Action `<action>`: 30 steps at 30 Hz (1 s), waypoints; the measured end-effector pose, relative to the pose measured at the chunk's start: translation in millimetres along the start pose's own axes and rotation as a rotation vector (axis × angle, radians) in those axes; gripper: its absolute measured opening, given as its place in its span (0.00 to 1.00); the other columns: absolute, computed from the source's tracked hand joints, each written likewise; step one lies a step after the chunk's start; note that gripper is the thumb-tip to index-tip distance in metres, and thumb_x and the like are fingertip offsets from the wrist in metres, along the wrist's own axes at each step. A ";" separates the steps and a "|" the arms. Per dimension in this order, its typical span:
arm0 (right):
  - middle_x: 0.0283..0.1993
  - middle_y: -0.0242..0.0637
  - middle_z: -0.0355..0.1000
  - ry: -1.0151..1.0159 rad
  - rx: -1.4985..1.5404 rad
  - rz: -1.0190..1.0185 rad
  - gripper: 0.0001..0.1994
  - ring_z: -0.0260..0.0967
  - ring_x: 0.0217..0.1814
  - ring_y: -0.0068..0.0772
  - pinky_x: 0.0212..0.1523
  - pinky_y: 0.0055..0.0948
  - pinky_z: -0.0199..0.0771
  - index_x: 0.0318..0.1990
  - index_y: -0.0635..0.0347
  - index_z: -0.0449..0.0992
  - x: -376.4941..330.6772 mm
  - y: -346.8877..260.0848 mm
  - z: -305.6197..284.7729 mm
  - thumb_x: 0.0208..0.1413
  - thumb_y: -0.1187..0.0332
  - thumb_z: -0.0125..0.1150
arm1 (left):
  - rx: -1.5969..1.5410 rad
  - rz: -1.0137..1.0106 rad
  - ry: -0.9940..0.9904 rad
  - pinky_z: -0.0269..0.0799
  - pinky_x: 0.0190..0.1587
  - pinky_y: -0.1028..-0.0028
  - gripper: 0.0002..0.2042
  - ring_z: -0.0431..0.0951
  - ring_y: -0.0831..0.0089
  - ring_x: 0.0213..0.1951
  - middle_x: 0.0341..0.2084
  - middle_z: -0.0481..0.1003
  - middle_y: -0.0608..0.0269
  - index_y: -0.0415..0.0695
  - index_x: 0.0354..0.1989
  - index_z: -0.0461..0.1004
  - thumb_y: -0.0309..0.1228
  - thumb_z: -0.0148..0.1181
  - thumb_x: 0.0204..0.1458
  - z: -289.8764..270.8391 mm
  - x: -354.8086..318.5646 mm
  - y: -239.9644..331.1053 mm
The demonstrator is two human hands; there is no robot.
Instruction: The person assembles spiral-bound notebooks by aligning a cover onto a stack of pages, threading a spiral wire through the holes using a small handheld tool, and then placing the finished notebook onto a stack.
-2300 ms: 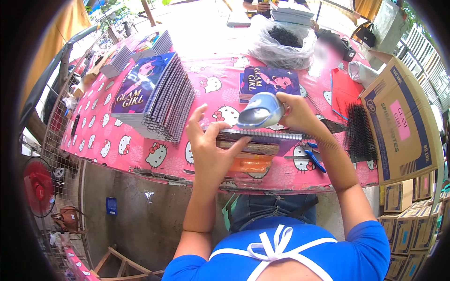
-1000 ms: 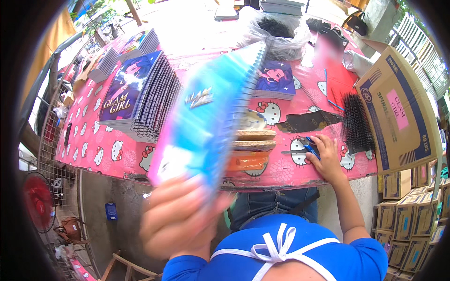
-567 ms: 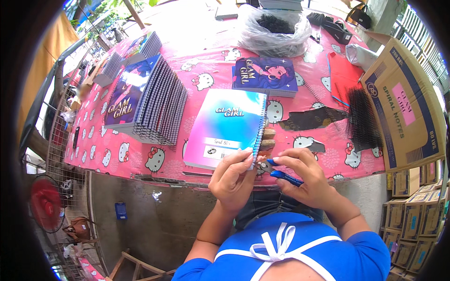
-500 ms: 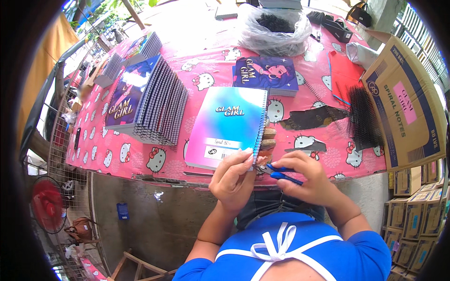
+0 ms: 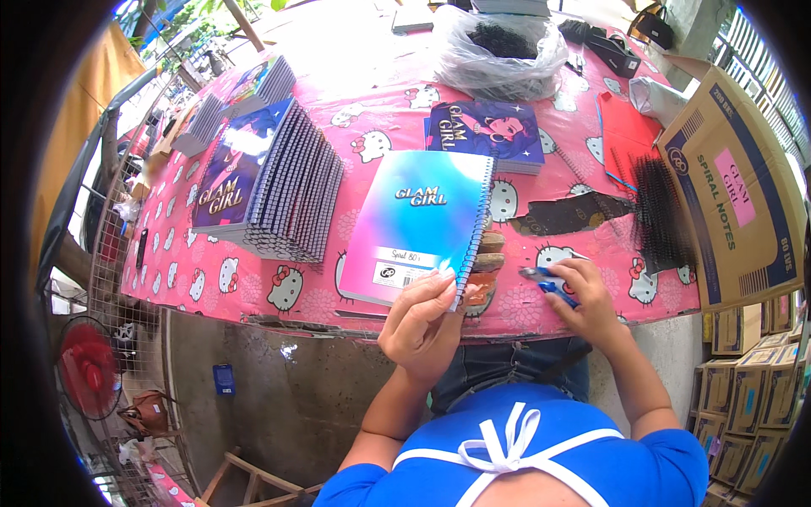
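My left hand (image 5: 422, 325) pinches the lower right corner of a spiral notebook (image 5: 418, 224) with a pink, blue and purple cover. The notebook lies tilted on the table, its dark wire coil along the right edge. Beneath that coil, a wooden and orange piece (image 5: 483, 275) shows in part. Apart from the notebook, to its right, my right hand (image 5: 590, 302) is closed round blue-handled pliers (image 5: 557, 290). The metal jaws of the pliers point left, toward the coil.
A tall stack of spiral notebooks (image 5: 291, 194) stands at left. Behind the held notebook lie purple ones (image 5: 490, 135). Black coils (image 5: 663, 215) rest beside a cardboard box (image 5: 735, 190) at right. Farther back sits a plastic bag (image 5: 498, 72) of black coils, near red sheets (image 5: 625, 135).
My right hand has drawn the pliers away from the coil's lower end, to the right. The left hand keeps its hold on the notebook's corner.
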State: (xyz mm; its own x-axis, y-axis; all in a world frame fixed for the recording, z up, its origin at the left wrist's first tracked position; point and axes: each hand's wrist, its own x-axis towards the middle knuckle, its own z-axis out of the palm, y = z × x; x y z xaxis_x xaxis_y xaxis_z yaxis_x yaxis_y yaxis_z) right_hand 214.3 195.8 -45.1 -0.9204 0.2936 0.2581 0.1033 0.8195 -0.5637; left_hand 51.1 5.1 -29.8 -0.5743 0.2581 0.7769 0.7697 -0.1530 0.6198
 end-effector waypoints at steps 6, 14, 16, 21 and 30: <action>0.55 0.46 0.64 0.212 -0.216 -0.294 0.23 0.64 0.55 0.49 0.57 0.47 0.63 0.52 0.57 0.72 51.5 -40.8 -10.5 0.46 0.64 0.66 | 0.152 0.041 -0.135 0.74 0.34 0.73 0.13 0.78 0.64 0.38 0.33 0.78 0.55 0.39 0.31 0.77 0.19 0.72 0.35 -11.0 25.4 17.0; 0.33 0.34 0.76 0.428 0.209 -0.616 0.19 0.74 0.32 0.32 0.30 0.27 0.74 0.49 0.54 0.74 234.8 -101.5 -29.7 0.46 0.72 0.62 | 0.064 -0.069 0.421 0.64 0.57 0.66 0.22 0.70 0.63 0.55 0.52 0.70 0.51 0.36 0.53 0.68 0.30 0.64 0.51 -93.1 84.0 -15.3; 0.36 0.36 0.75 0.608 0.915 -0.591 0.16 0.75 0.33 0.26 0.29 0.25 0.77 0.49 0.61 0.69 287.6 -134.9 -44.9 0.52 0.73 0.61 | 0.108 -0.088 0.684 0.59 0.59 0.65 0.27 0.67 0.63 0.57 0.57 0.64 0.52 0.36 0.59 0.61 0.44 0.53 0.59 -137.0 113.1 -34.9; 0.26 0.43 0.74 0.274 0.749 -0.134 0.25 0.73 0.24 0.30 0.25 0.27 0.74 0.42 0.69 0.70 376.4 -192.4 32.4 0.44 0.57 0.66 | 0.015 -0.308 0.838 0.53 0.60 0.64 0.42 0.61 0.64 0.59 0.56 0.63 0.53 0.35 0.60 0.57 0.66 0.34 0.55 -209.9 150.2 -153.4; 0.44 0.46 0.71 0.272 0.782 -0.321 0.17 0.68 0.49 0.42 0.53 0.34 0.65 0.43 0.67 0.74 413.6 -149.7 159.7 0.53 0.61 0.54 | -0.003 -0.380 0.862 0.68 0.35 0.77 0.35 0.70 0.74 0.27 0.23 0.70 0.59 0.32 0.30 0.70 0.60 0.38 0.59 -198.4 174.1 -170.3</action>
State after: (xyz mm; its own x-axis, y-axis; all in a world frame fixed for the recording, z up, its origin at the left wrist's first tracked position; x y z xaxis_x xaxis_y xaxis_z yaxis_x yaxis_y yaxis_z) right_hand -242.1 116.0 20.7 -0.7290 0.2961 0.6171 -0.5229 0.3408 -0.7813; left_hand -235.3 -113.2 22.0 -0.7959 -0.5035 0.3361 0.4886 -0.2065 0.8477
